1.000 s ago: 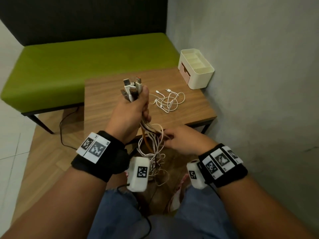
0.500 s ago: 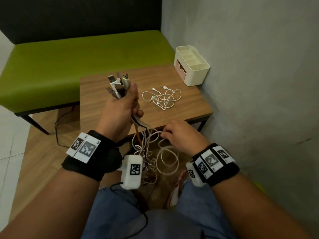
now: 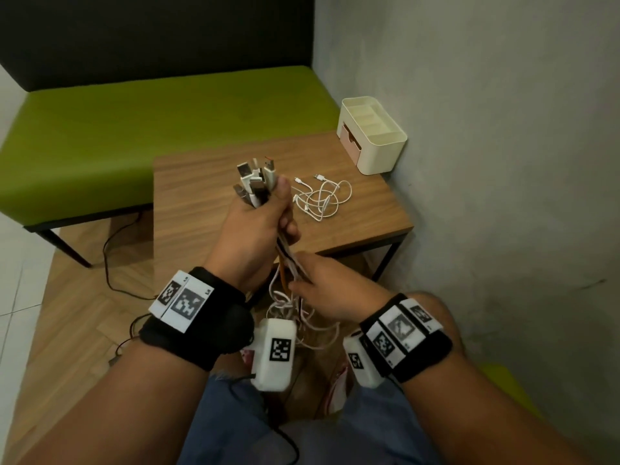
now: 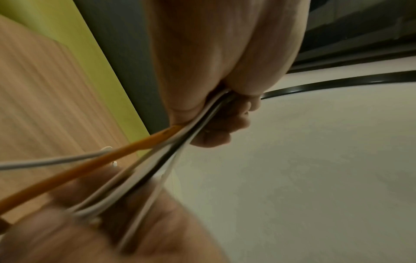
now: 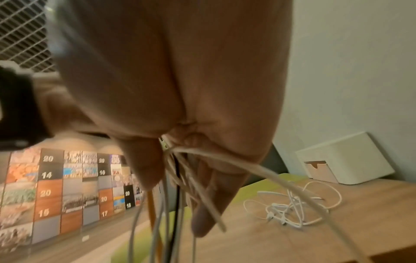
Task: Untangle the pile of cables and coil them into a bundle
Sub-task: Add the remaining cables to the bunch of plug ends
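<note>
My left hand (image 3: 268, 216) grips a bundle of cables (image 3: 289, 260) above the table's near edge, with its USB plugs (image 3: 256, 177) sticking up past the thumb. The strands are white, black and one orange (image 4: 94, 162). Just below, my right hand (image 3: 303, 280) holds the same strands, which run between its thumb and fingers (image 5: 202, 210). The loose ends (image 3: 295, 317) hang tangled beneath both hands towards my lap. A separate tangle of thin white cable (image 3: 320, 199) lies on the wooden table (image 3: 201, 203), also in the right wrist view (image 5: 292, 204).
A cream organiser box (image 3: 372, 137) with a pink drawer stands at the table's far right corner against the grey wall (image 3: 503, 162). A green bench (image 3: 134, 129) runs behind the table. A black cord (image 3: 110, 263) trails on the floor at the left.
My right hand has slid up the strands to just under my left hand. The wide loop it held out half a second ago is gone.
</note>
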Tool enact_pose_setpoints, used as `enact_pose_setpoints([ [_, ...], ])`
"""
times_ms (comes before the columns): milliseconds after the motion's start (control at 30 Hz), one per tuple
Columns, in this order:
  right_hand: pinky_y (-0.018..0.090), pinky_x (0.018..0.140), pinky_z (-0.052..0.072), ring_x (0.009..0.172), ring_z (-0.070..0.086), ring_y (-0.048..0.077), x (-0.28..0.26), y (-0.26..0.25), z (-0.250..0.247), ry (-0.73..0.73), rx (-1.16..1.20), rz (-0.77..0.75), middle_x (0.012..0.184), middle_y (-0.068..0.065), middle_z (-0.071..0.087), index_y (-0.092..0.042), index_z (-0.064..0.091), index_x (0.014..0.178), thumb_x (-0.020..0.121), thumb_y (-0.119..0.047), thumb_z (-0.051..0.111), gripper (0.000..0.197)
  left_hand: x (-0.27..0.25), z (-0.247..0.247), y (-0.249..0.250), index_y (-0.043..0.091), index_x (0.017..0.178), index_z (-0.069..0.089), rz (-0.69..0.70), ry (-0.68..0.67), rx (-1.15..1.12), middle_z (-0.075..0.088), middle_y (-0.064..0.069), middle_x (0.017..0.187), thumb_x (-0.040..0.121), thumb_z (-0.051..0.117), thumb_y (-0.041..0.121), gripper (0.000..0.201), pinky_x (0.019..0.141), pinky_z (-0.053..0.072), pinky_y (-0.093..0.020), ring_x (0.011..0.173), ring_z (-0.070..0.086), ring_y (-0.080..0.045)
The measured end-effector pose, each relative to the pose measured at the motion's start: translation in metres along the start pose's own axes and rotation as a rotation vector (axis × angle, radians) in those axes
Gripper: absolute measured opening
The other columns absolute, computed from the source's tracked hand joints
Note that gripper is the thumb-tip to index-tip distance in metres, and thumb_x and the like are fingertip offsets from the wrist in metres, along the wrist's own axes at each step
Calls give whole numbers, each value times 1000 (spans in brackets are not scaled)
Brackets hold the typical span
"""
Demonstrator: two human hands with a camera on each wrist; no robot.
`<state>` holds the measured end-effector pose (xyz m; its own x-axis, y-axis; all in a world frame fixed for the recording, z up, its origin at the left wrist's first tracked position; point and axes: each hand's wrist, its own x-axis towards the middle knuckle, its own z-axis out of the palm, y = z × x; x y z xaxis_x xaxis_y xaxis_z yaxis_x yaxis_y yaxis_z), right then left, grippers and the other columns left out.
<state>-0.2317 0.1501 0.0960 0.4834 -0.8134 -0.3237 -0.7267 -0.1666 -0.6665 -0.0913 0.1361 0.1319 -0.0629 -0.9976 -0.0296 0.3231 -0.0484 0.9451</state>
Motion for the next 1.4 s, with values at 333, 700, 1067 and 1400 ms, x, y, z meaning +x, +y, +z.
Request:
enact_pose_setpoints([
  [333, 21, 103, 40, 125, 37, -6, -20, -15, -43, 252, 203, -138, 154, -26, 26, -37, 40, 147, 91, -17, 60, 63, -10, -19, -33, 31, 69, 63, -24, 20, 527, 60, 6, 64, 98, 56, 30, 30, 64, 50, -41, 62, 57, -24],
  [700, 11, 111, 29, 131, 44, -8, -7, -15, -37, 360, 201, -326, 139, -14, 57, -21, 69, 122, 94, -16, 64, 29, -16, -5, -34, 13, 76, 67, -77, -210, 352, 64, 6, 57, 85, 56, -10, 27, 50, 43, -15, 52, 59, -3],
  [1067, 28, 111, 41, 131, 51, 5, -2, -10, -46, 271, 586, -359, 138, -3, 60, -10, 65, 125, 93, -7, 63, 32, -13, -24, -42, 11, 82, 46, -190, -386, 33, 33, -2, 62, 91, 56, 17, 15, 51, 34, -24, 52, 32, -10],
  [1400, 34, 115, 38, 129, 52, 1, 6, 1, -51, 259, 523, -314, 135, -6, 62, -14, 65, 127, 96, -9, 60, 33, -4, -19, -49, 13, 84, 45, -206, -405, 55, 35, 6, 55, 92, 54, 22, 15, 48, 28, -24, 47, 30, -7],
])
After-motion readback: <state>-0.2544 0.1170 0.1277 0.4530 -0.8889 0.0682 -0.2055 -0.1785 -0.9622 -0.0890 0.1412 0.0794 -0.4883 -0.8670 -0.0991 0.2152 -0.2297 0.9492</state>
